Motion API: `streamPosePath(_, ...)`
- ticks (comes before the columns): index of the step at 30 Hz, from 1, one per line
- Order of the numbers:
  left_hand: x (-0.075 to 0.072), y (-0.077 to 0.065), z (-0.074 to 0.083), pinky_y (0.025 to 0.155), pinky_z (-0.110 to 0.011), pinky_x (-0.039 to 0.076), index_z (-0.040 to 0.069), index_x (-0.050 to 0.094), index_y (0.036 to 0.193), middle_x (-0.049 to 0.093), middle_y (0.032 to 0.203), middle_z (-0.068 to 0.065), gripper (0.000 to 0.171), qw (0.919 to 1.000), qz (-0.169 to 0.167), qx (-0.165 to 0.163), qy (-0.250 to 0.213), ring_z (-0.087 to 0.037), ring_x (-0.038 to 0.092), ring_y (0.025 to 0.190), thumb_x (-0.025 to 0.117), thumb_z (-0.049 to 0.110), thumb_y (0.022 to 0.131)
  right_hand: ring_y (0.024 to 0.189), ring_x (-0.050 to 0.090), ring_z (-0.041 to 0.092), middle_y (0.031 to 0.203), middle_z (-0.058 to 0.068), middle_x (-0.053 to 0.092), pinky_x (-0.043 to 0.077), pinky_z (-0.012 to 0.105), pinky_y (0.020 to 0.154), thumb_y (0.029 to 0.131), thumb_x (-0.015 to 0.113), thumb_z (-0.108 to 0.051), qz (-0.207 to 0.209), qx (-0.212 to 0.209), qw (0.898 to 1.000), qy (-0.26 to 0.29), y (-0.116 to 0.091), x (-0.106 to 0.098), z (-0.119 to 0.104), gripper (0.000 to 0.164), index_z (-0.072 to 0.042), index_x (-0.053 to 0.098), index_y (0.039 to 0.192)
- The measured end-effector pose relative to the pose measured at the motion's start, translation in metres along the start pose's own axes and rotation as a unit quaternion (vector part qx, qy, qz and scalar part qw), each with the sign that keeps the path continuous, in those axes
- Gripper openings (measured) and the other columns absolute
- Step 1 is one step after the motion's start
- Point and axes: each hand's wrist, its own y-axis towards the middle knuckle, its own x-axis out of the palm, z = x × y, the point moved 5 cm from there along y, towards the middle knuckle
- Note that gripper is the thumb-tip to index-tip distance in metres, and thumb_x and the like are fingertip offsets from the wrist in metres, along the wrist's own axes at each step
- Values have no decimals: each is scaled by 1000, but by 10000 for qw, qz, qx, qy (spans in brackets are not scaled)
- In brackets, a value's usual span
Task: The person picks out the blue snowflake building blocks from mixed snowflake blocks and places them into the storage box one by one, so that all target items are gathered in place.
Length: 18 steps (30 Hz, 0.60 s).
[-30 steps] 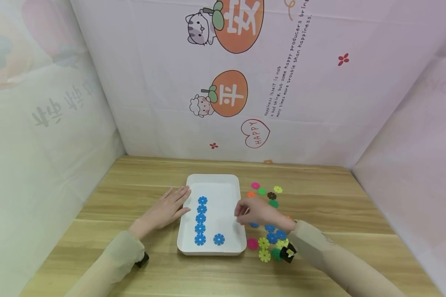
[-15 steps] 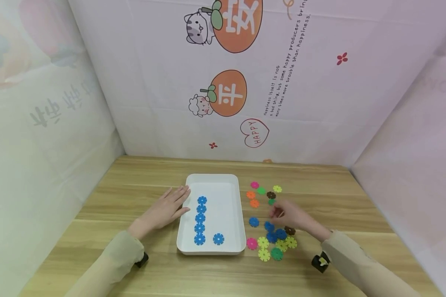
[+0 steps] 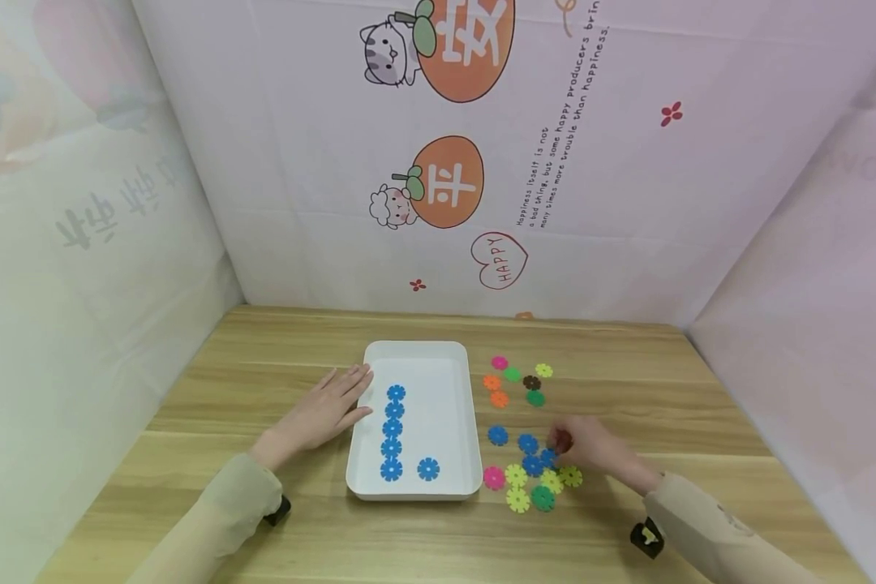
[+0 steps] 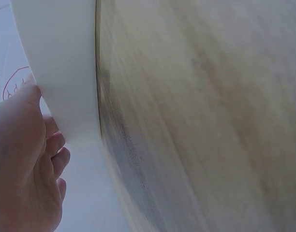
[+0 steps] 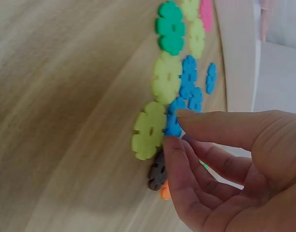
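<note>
My left hand (image 3: 327, 410) lies with extended fingers over the left rim of a white tray (image 3: 448, 389). In the left wrist view its thumb and fingers touch the tray wall (image 4: 66, 72). Inside the tray, blue snowflake discs (image 3: 392, 427) form a column at the left, and a single blue snowflake disc (image 3: 428, 469) lies at the lower right. To the tray's right, my right hand (image 3: 591, 444) reaches down among loose discs. Its thumb and index fingertips stand apart at the edge of a blue snowflake disc (image 5: 174, 121), beside a yellow disc (image 5: 149, 130).
Right of the tray lie more snowflake discs: pink (image 3: 494, 478), dark green (image 3: 543, 498), orange (image 3: 499, 398) and several yellow ones. A brown disc (image 5: 158, 170) lies under the right hand. Printed cloth walls (image 3: 321, 203) stand behind and at both sides of the wooden table (image 3: 299, 503).
My right hand has moved from the tray's right rim rightward, then down to the cluster of blue discs. My left hand stays at the tray's left rim.
</note>
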Motion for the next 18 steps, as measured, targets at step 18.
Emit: streamPosePath(18,0,-1,-1,124,-56,21,7,28,156,27,164,-11,67,10000,-23,7,-6,-31,28,152,44,46,104,72,50,13,78,1,60,43,22,60,70,85,-2,54,80,9999,-105,5,3,3,29,-7,59,82)
